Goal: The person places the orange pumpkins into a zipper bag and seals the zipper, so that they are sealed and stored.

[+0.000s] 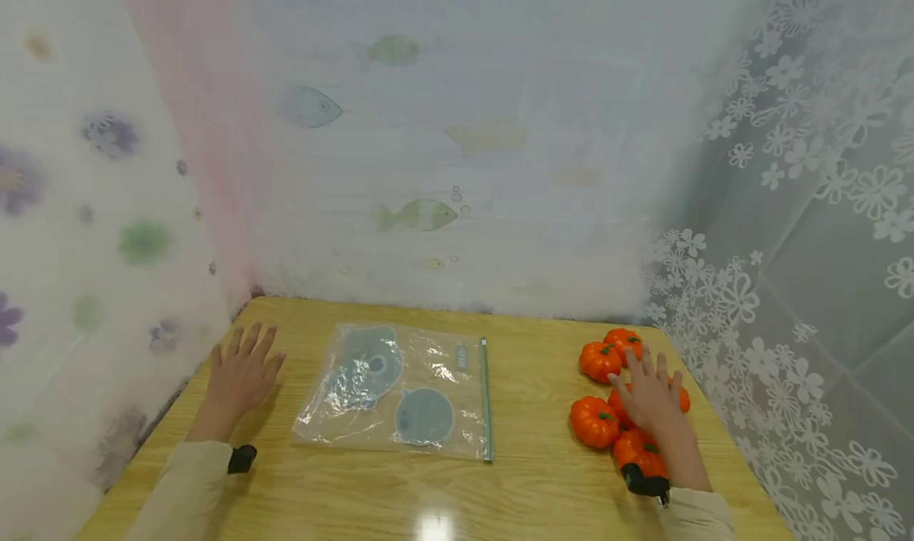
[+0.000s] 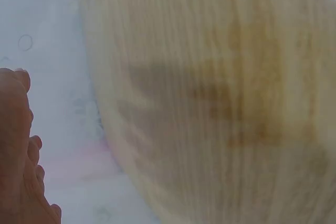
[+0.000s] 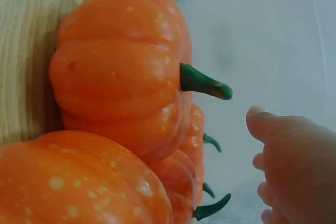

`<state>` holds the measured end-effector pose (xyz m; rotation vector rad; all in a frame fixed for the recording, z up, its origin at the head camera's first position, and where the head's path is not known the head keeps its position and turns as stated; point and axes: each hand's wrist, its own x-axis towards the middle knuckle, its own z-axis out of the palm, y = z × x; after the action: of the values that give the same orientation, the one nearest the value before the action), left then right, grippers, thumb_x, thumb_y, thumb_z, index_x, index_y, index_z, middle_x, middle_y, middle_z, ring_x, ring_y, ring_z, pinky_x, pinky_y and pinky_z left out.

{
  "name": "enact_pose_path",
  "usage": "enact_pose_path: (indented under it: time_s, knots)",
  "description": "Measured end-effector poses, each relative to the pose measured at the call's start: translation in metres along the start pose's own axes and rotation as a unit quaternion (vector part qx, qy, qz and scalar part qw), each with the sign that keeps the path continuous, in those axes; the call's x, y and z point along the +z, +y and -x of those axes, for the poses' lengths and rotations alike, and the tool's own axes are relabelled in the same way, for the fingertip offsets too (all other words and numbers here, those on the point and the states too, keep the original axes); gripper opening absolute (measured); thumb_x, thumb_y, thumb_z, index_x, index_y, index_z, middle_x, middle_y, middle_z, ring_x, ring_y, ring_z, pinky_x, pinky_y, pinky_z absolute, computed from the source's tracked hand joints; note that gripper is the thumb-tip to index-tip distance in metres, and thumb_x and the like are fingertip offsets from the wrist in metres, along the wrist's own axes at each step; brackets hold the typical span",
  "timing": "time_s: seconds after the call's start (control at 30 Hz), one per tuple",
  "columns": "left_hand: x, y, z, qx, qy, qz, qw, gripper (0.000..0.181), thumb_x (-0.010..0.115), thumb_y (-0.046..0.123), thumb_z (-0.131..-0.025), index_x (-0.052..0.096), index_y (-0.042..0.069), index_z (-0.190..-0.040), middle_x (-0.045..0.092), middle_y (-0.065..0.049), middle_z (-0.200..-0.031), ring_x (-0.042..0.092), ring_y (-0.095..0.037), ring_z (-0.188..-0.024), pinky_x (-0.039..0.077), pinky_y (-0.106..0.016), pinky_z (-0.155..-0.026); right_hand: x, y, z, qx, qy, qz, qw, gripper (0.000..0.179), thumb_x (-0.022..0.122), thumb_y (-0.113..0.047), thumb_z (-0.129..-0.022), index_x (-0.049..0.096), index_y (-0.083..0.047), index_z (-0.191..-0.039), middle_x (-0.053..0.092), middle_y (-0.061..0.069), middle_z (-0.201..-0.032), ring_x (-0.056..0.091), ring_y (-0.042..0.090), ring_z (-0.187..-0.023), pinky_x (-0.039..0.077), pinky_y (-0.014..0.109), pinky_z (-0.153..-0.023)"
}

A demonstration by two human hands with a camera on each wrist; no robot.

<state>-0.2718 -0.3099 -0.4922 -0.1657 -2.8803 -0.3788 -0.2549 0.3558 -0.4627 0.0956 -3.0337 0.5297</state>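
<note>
My left hand [image 1: 243, 373] hovers over the left side of the table with its fingers spread; in the left wrist view its shadow falls on the wood. My right hand [image 1: 651, 398], fingers spread too, is above a cluster of small orange pumpkins with green stems and partly covers them. In the right wrist view the fingertips stand apart from the nearest pumpkin [image 3: 121, 66]. Another pumpkin [image 1: 594, 422] sits at the cluster's left edge. Between the hands a clear zip bag [image 1: 385, 438] with grey-blue printed shapes lies flat, its green slider strip [image 1: 487, 402] on the right.
The wood-grain table [image 1: 400, 493] meets a pale curtain [image 1: 500, 247] with fish prints along its back edge. A flowered sheet [image 1: 93, 287] hangs at the left, and a white-flowered curtain [image 1: 807, 327] at the right.
</note>
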Motion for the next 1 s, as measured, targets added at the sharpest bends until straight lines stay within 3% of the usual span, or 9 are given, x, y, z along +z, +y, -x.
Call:
enact_pose_path:
  time_s: [0.27, 0.47, 0.63, 0.77, 0.87, 1.0]
  knots:
    - [0.011, 0.002, 0.011, -0.009, -0.029, 0.018, 0.9994, 0.065, 0.036, 0.042, -0.111, 0.025, 0.001, -0.16, 0.018, -0.03, -0.163, 0.01, -0.057, -0.148, 0.006, -0.08, -0.11, 0.009, -0.015, 0.003, -0.012, 0.004, 0.001, 0.9999, 0.077, 0.047, -0.045, -0.107, 0.021, 0.007, -0.159, 0.002, 0.039, -0.162, -0.011, 0.059, -0.148, -0.012, 0.078, -0.11]
    - [0.018, 0.014, 0.014, 0.007, -0.02, 0.024, 0.9995, 0.068, 0.039, 0.045, -0.11, 0.028, 0.0, -0.159, 0.02, -0.029, -0.164, 0.01, -0.053, -0.15, 0.007, -0.079, -0.112, 0.019, -0.033, 0.003, -0.043, -0.001, 0.003, 0.9991, 0.072, 0.048, -0.04, -0.108, 0.024, 0.006, -0.158, 0.005, 0.037, -0.163, -0.004, 0.06, -0.148, -0.006, 0.077, -0.113]
    - [0.012, 0.039, 0.01, 0.044, -0.001, 0.033, 0.9985, 0.064, 0.05, 0.036, -0.107, 0.033, -0.002, -0.157, 0.022, -0.029, -0.163, 0.014, -0.052, -0.15, 0.012, -0.076, -0.114, 0.025, -0.051, 0.002, -0.068, -0.015, -0.007, 0.9975, 0.071, 0.052, -0.036, -0.107, 0.024, 0.003, -0.159, 0.005, 0.035, -0.164, -0.004, 0.057, -0.15, -0.004, 0.075, -0.115]
    - [0.011, 0.063, 0.004, 0.092, 0.038, 0.047, 0.9939, 0.055, 0.06, 0.024, -0.103, 0.048, -0.006, -0.147, 0.03, -0.033, -0.159, 0.022, -0.054, -0.147, 0.021, -0.073, -0.113, 0.035, -0.067, 0.0, -0.098, -0.019, -0.021, 0.9948, 0.071, 0.054, -0.035, -0.106, 0.025, 0.001, -0.16, 0.006, 0.031, -0.166, -0.002, 0.055, -0.151, 0.0, 0.074, -0.116]
    - [0.012, 0.084, -0.001, 0.121, 0.066, 0.081, 0.9871, 0.045, 0.064, 0.016, -0.1, 0.058, -0.008, -0.137, 0.039, -0.034, -0.153, 0.031, -0.054, -0.144, 0.029, -0.07, -0.112, 0.046, -0.078, -0.002, -0.133, -0.015, -0.043, 0.9901, 0.07, 0.055, -0.03, -0.106, 0.025, 0.003, -0.159, 0.006, 0.029, -0.167, 0.002, 0.054, -0.152, 0.004, 0.072, -0.118]
    - [0.017, 0.113, -0.003, 0.136, 0.059, 0.145, 0.9783, 0.039, 0.064, 0.011, -0.099, 0.061, -0.007, -0.134, 0.046, -0.031, -0.15, 0.038, -0.051, -0.142, 0.035, -0.066, -0.111, 0.065, -0.091, -0.002, -0.165, -0.013, -0.105, 0.9806, 0.067, 0.058, -0.024, -0.105, 0.027, 0.005, -0.158, 0.011, 0.029, -0.166, 0.009, 0.052, -0.152, 0.013, 0.071, -0.118]
